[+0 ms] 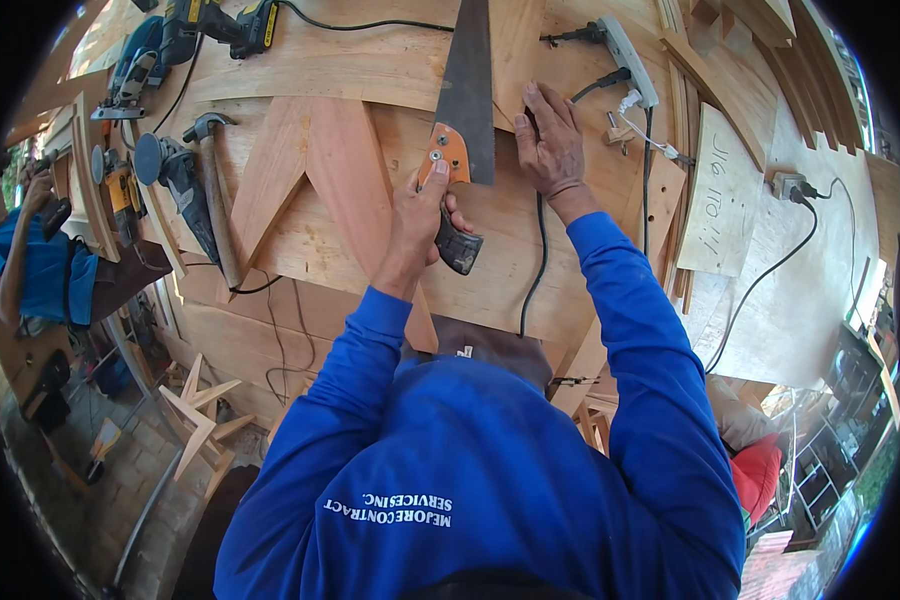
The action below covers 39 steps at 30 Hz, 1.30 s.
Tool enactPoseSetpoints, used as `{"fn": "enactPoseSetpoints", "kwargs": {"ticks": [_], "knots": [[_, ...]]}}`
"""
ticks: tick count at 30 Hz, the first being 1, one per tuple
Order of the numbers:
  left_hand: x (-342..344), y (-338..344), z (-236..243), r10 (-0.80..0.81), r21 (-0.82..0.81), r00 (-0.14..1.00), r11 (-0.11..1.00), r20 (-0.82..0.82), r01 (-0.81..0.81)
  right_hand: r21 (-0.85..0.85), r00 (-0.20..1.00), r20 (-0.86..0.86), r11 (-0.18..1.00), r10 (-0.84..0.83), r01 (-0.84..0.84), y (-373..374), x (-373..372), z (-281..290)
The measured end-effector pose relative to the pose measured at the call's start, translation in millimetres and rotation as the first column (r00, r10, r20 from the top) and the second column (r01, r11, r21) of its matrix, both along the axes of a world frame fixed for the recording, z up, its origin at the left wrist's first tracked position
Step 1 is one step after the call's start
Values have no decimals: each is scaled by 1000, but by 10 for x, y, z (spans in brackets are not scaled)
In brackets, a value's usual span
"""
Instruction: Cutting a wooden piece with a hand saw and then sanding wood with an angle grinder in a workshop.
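Note:
My left hand (415, 218) is closed around the handle of a hand saw (467, 120), the thumb lying on its orange part. The handle's black grip sticks out to the right below my fingers. Its wide grey blade points away from me, along the left edge of a wooden board (516, 48). My right hand (550, 140) lies at the near end of that board, back up and fingers stretched forward. What is under its palm is hidden. Left of the saw, two wooden pieces (345, 170) meet in an upside-down V on the workbench (490, 285).
A hammer (213, 160), an angle grinder (182, 185) and a cordless drill (195, 30) lie at the left. A power strip (625, 60) with plugged cords stands right of my right hand. Wood strips line the right. Another person in a blue shirt (45, 260) is far left.

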<state>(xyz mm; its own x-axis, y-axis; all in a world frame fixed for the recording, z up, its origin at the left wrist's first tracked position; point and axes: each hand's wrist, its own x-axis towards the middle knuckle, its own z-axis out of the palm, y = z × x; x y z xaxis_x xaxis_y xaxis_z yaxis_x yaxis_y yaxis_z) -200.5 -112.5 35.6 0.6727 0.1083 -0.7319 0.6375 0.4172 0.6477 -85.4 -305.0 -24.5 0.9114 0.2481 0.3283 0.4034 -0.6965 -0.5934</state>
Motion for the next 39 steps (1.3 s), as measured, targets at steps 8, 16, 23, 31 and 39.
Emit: {"fn": "enactPoseSetpoints", "kwargs": {"ticks": [8,16,23,31,39], "knots": [[-120,36,-62,-12,-36,1000,999,9,13,-18,1000,-19,1000,-7,6,-24,-119,-23],[-44,16,27,-35,-8,999,999,-9,35,-7,1000,-24,1000,-14,14,-38,-60,-31],[88,104,67,6,29,1000,1000,-4,-6,0,1000,13,1000,14,-14,69,110,5],[-122,-24,-1,-14,-6,1000,1000,26,14,-122,1000,-21,992,7,-9,-140,-119,-102],[-125,185,41,-67,114,996,992,56,60,-49,997,-76,999,-5,2,-15,-60,-74]]}}
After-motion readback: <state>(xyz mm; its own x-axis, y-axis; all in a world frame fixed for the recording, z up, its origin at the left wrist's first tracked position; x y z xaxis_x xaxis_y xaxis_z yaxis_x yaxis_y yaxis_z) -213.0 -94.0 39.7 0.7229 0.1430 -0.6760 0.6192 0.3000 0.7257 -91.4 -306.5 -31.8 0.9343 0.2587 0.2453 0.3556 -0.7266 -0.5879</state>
